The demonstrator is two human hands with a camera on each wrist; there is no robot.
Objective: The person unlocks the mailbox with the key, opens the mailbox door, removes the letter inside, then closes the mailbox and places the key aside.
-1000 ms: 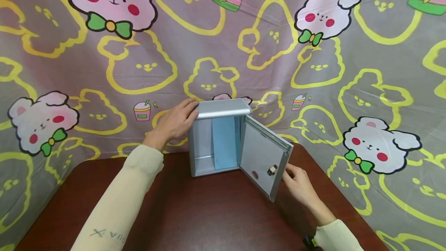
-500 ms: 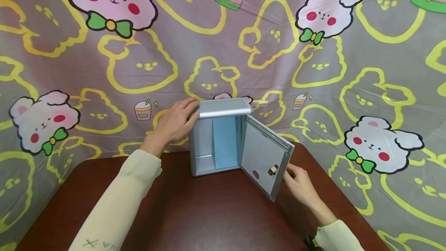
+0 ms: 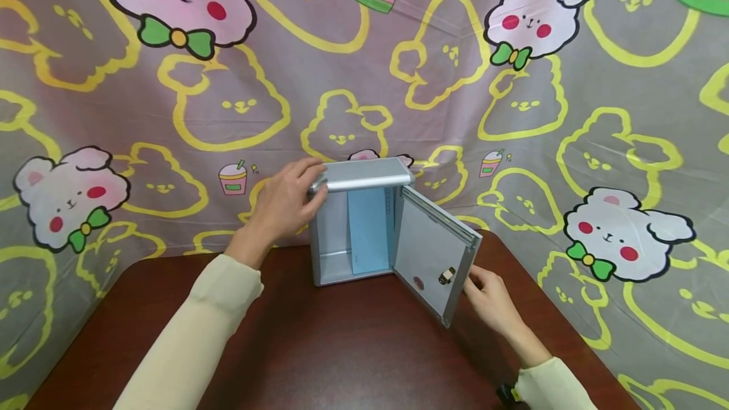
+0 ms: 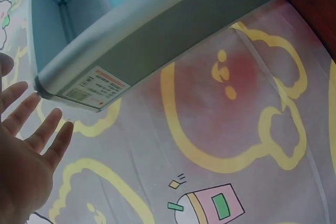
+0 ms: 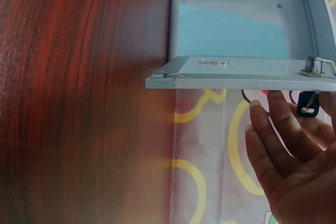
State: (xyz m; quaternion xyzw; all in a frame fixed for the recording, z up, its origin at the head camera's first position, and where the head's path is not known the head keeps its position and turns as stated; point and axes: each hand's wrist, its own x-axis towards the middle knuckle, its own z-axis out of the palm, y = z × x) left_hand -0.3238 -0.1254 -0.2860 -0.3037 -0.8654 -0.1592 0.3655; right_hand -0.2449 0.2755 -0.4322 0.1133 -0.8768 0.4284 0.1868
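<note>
A grey metal lockable box [image 3: 367, 173] stands upright on the table, its hinged door [image 3: 433, 252] swung out to the right. Inside leans a light-blue flat sheet [image 3: 369, 233]. My left hand [image 3: 287, 198] is at the box's upper left corner; in the left wrist view its fingers [image 4: 56, 145] are spread and nearly straight near that corner. Behind the door's free edge is my right hand [image 3: 492, 299]. The right wrist view shows a black-headed key [image 5: 308, 103] at the lock [image 5: 314, 66], between thumb and index finger; the thumb is partly cut off.
The dark red wooden table [image 3: 342, 359] spreads in front of the box. A patterned cloth [image 3: 342, 68] hangs close behind and along both sides. A barcode label [image 4: 97, 87] is stuck on the box near its corner.
My left hand has shifted slightly at the upper corner, its fingers a little more raised. The door and right hand keep their places; the head view has tilted slightly.
</note>
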